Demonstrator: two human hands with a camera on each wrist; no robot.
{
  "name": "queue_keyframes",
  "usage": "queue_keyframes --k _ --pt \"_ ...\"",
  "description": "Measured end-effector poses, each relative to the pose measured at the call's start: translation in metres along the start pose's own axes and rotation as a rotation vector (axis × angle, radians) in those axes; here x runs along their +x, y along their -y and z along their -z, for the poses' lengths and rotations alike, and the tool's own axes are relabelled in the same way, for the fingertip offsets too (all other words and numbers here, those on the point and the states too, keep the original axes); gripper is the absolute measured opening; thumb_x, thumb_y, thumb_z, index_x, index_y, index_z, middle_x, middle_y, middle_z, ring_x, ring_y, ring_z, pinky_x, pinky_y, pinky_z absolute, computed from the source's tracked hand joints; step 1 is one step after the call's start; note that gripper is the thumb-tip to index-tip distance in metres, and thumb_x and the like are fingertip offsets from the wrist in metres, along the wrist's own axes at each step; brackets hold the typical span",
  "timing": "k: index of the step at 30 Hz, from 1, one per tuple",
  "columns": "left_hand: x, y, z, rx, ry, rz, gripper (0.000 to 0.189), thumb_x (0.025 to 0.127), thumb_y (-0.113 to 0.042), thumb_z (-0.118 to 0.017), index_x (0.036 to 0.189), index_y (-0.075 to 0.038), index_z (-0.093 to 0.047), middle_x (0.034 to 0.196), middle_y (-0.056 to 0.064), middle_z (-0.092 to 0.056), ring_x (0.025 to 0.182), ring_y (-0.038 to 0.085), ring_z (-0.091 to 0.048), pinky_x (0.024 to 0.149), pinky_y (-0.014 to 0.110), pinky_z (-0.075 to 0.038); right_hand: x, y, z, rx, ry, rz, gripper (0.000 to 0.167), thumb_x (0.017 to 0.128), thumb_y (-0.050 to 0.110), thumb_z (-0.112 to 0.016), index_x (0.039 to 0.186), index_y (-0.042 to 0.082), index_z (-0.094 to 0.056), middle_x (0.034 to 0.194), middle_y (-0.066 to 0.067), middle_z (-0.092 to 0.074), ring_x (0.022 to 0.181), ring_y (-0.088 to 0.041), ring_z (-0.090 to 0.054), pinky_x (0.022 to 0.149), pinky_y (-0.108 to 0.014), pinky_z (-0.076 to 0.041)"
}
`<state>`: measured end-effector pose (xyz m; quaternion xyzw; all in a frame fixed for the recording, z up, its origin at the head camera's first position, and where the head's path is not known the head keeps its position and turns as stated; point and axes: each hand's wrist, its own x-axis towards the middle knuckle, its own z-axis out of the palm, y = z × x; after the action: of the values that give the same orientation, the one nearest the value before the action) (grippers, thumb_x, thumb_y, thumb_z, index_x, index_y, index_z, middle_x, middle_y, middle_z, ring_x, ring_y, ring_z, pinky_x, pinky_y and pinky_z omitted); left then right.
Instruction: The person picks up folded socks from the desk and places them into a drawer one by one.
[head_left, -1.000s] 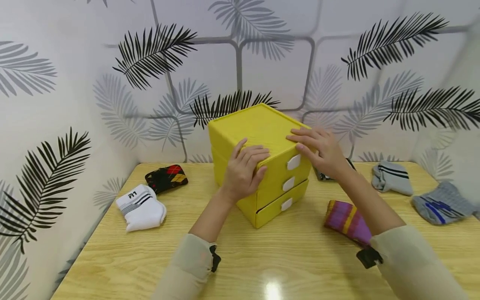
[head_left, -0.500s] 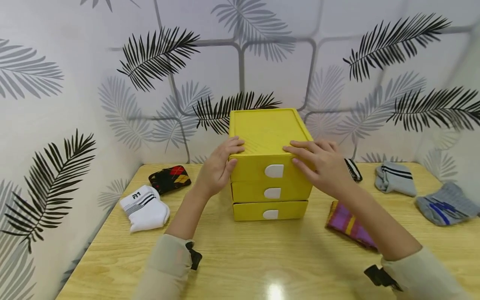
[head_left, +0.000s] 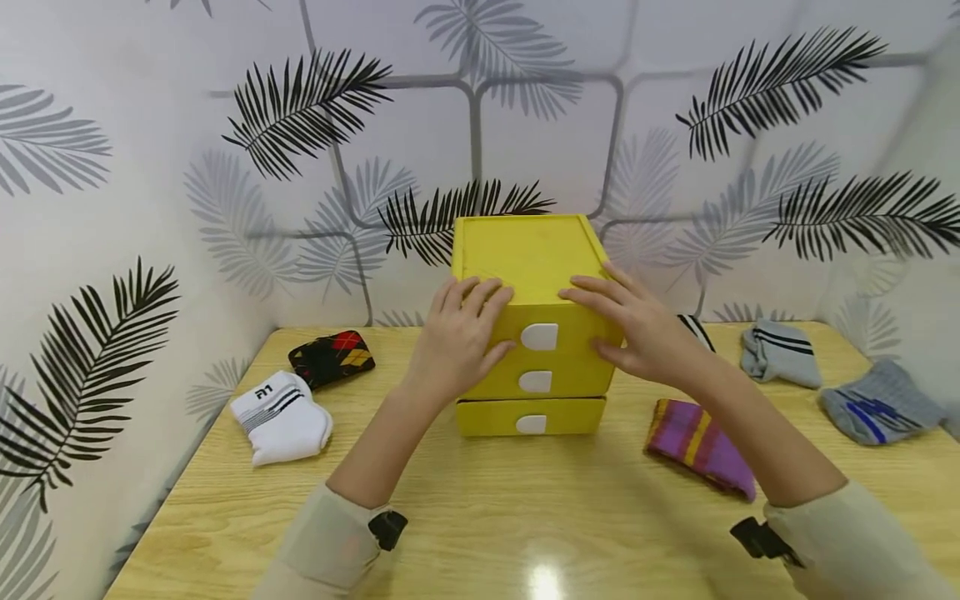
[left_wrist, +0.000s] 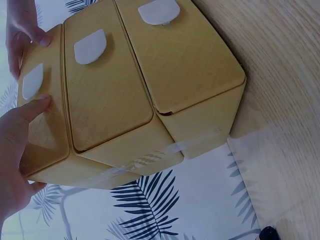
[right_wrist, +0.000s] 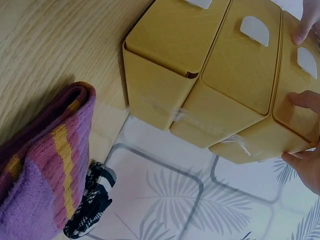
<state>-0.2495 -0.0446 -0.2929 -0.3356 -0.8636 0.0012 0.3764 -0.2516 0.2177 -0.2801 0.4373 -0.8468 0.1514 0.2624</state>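
So from where I'm standing, closest up it's two pale sleeves (head_left: 322, 546) reaching in over a wood-grain bench (head_left: 510, 517), with a little black gadget (head_left: 387, 529) at each cuff.

Just past the right cuff, a folded purple sock (head_left: 697, 446) with yellow stripes lies partly under the right forearm. Over on the left there's a white sock (head_left: 285, 421) with black and grey bands, well apart from the left arm.

Middle of the bench: a yellow drawer box (head_left: 528, 258), upright, front facing the person. Three drawers stacked, each with a white tab (head_left: 538, 337), and a thin dark gap shows above the bottom drawer (head_left: 487, 419).

Both hands are on it. Left hand (head_left: 453, 342) has its fingers a bit spread over the top's left front edge, thumb against the top drawer's front, so it's gripping that edge. Right hand (head_left: 645, 329) does much the same at the right front corner, fingers fanned on top, thumb down on the front.

Off to the right, a grey sock with blue marks (head_left: 881, 404). Further back: a black argyle sock (head_left: 332, 358) touching the white one, a grey sock with black stripes (head_left: 783, 354), and a black-and-white sock (right_wrist: 92, 200) mostly hidden by the right arm in the head view. Behind everything, a leaf-print wall (head_left: 547, 150).
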Motion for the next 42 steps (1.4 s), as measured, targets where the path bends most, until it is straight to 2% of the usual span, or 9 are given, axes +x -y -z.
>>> queue_keyframes --k 12,19,28,35,38,42 --pt "0.010 0.019 -0.010 -0.069 0.056 0.042 0.059 0.082 -0.040 -0.068 0.129 -0.009 -0.050 0.128 0.008 -0.047 0.114 0.027 -0.038 0.104 0.041 -0.021 0.016 -0.012 -0.010 -0.005 0.001 -0.036 0.065 0.074 0.000 -0.072 0.132 0.013 -0.047 0.134 -0.010 -0.044 0.129 -0.043 -0.024 0.098 -0.060 -0.024" --pt "0.012 0.025 -0.016 -0.103 0.048 0.042 0.057 0.082 -0.038 -0.069 0.128 -0.009 -0.051 0.127 0.008 -0.047 0.111 0.027 -0.037 0.101 0.038 -0.024 0.019 -0.012 -0.013 -0.003 -0.008 -0.055 0.063 0.074 -0.002 -0.072 0.131 0.013 -0.048 0.132 -0.011 -0.046 0.129 -0.043 -0.024 0.098 -0.060 -0.025" --pt "0.013 0.027 -0.013 -0.073 0.079 0.052 0.056 0.083 -0.040 -0.067 0.127 -0.010 -0.051 0.127 0.008 -0.048 0.110 0.027 -0.039 0.099 0.038 -0.026 0.021 -0.009 -0.014 -0.011 -0.003 -0.083 0.062 0.075 -0.001 -0.071 0.131 0.013 -0.049 0.132 -0.012 -0.046 0.129 -0.044 -0.024 0.097 -0.061 -0.026" --pt "0.014 0.027 -0.011 -0.023 0.060 0.029 0.052 0.083 -0.042 -0.066 0.123 -0.012 -0.054 0.124 0.007 -0.050 0.108 0.027 -0.043 0.096 0.037 -0.031 0.020 -0.008 -0.014 0.001 -0.009 -0.094 0.062 0.074 -0.003 -0.072 0.130 0.013 -0.050 0.132 -0.013 -0.046 0.128 -0.045 -0.024 0.098 -0.060 -0.025" --pt "0.018 0.028 -0.007 -0.085 0.094 0.064 0.049 0.085 -0.044 -0.063 0.122 -0.013 -0.056 0.122 0.005 -0.052 0.107 0.025 -0.044 0.095 0.037 -0.031 0.020 -0.009 -0.014 0.003 -0.013 -0.091 0.063 0.074 -0.004 -0.072 0.131 0.013 -0.049 0.132 -0.013 -0.046 0.128 -0.045 -0.024 0.098 -0.059 -0.025" --pt "0.035 0.036 0.006 -0.264 0.207 0.190 0.038 0.091 -0.046 -0.052 0.113 -0.016 -0.063 0.116 0.002 -0.057 0.106 0.023 -0.047 0.093 0.037 -0.034 0.020 -0.010 -0.015 0.006 -0.007 -0.091 0.063 0.075 -0.003 -0.071 0.131 0.014 -0.049 0.133 -0.012 -0.045 0.129 -0.044 -0.023 0.099 -0.059 -0.024"
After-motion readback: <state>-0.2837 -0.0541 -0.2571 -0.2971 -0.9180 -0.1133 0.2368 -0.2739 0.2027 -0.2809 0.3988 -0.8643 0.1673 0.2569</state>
